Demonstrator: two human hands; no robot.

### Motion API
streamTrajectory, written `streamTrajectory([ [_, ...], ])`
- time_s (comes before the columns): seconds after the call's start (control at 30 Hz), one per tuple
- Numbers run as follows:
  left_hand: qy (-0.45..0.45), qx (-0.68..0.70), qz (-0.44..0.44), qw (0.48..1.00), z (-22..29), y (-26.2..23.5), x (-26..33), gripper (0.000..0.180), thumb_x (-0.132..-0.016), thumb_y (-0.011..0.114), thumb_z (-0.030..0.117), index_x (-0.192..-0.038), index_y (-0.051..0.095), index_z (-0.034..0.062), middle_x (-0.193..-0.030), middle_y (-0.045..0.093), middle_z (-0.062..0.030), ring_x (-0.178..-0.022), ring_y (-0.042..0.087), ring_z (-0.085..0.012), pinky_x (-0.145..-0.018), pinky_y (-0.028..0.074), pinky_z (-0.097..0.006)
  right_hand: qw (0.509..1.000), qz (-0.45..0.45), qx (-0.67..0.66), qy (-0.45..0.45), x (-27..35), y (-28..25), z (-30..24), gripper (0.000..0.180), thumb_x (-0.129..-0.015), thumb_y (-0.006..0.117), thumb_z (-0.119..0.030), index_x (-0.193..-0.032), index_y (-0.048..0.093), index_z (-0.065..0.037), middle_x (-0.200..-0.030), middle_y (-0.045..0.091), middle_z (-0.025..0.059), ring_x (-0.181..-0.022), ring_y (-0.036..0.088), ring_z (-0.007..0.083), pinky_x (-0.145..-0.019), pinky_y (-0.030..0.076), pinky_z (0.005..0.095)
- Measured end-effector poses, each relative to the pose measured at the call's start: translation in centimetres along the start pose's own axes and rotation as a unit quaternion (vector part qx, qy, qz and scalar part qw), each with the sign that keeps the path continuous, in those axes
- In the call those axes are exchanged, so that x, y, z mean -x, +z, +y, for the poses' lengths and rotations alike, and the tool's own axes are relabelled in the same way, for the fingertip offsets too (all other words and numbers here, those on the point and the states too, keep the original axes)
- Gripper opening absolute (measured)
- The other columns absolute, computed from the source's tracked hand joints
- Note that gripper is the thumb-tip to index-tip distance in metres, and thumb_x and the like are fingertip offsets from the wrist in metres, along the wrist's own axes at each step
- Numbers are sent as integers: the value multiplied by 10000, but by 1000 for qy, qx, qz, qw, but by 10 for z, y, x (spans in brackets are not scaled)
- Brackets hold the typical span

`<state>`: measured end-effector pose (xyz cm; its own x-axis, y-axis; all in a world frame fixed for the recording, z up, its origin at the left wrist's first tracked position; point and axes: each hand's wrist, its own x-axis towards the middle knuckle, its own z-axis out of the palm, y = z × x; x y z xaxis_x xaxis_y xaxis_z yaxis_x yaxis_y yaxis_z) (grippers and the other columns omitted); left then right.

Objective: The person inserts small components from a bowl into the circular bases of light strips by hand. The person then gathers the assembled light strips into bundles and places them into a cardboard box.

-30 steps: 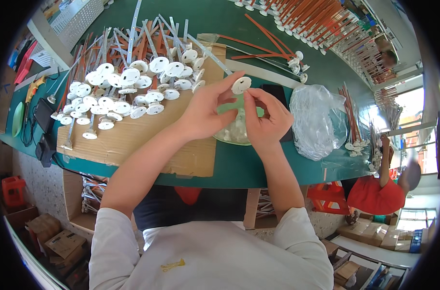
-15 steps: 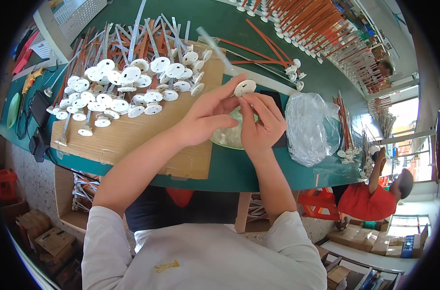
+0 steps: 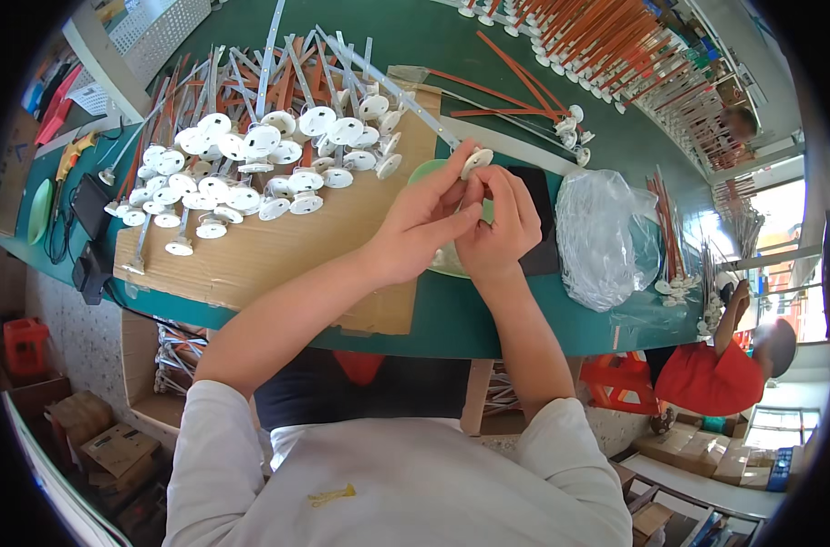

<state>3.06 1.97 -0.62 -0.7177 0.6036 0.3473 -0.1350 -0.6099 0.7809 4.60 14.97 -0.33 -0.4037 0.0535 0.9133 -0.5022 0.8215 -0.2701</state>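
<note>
A long, perforated metal strip (image 3: 392,89) with a round white disc (image 3: 477,163) at its near end is in my hands, slanting to the far left. My left hand (image 3: 415,223) is closed round the strip just beside the disc. From the other side, the bent fingers of my right hand (image 3: 502,223) pinch at the disc's underside; whether a small part sits between those fingertips is hidden. Beneath both hands is a light green bowl (image 3: 447,263), mostly covered by them. To the left, a big heap of similar strips with white discs (image 3: 261,139) lies on a cardboard sheet (image 3: 369,310).
Right of the bowl lie a dark flat object (image 3: 544,219) and a crumpled clear plastic bag (image 3: 602,242). Red-brown strips with discs (image 3: 561,55) line the far table edge. At far left are a yellow-handled tool (image 3: 71,157) and cables. A person in red (image 3: 711,378) works at right.
The strip has swung so that its free end now reaches farther left over the heap. My hands have drawn closer together, and the disc is tilted more on edge. The whole view has shifted slightly.
</note>
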Motion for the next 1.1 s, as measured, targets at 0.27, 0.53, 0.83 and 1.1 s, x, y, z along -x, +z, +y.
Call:
streamTrajectory([
  [0.27, 213, -449, 123, 859, 12, -23, -21, 252, -903, 622, 71, -1144, 653, 4, -667, 617, -120, -532, 571, -194, -544, 453, -264, 980, -64, -169, 78, -13, -15, -4, 145, -787, 681, 51, -929, 691, 25, -893, 689, 141, -700, 674, 208, -610, 544, 270],
  [0.53, 202, -670, 193, 688, 86, -49, -21, 212, -928, 571, 87, -1115, 655, 33, -691, 617, -161, -587, 613, -303, -548, 461, -367, 978, -135, -65, 148, -50, -34, 22, 125, -808, 661, 33, -920, 696, -7, -885, 696, 111, -709, 673, 173, -540, 523, 255],
  [0.83, 210, -818, 190, 500, 94, -60, -22, 92, -802, 629, 124, -788, 651, 36, -822, 599, -109, -751, 570, -300, -636, 479, -411, 759, -504, 379, 164, -80, -8, 219, 226, -805, 613, -75, -1006, 712, -104, -1120, 651, 165, -1105, 602, 325, -904, 521, 451],
  [1.1, 233, -838, 226, 439, 102, -58, -20, 245, -781, 648, 180, -999, 665, 69, -1087, 605, -100, -940, 586, -295, -743, 482, -430, 891, -295, 303, 162, -119, -36, 145, 139, -818, 659, -193, -866, 722, -78, -820, 694, 166, -782, 678, 329, -709, 548, 422],
])
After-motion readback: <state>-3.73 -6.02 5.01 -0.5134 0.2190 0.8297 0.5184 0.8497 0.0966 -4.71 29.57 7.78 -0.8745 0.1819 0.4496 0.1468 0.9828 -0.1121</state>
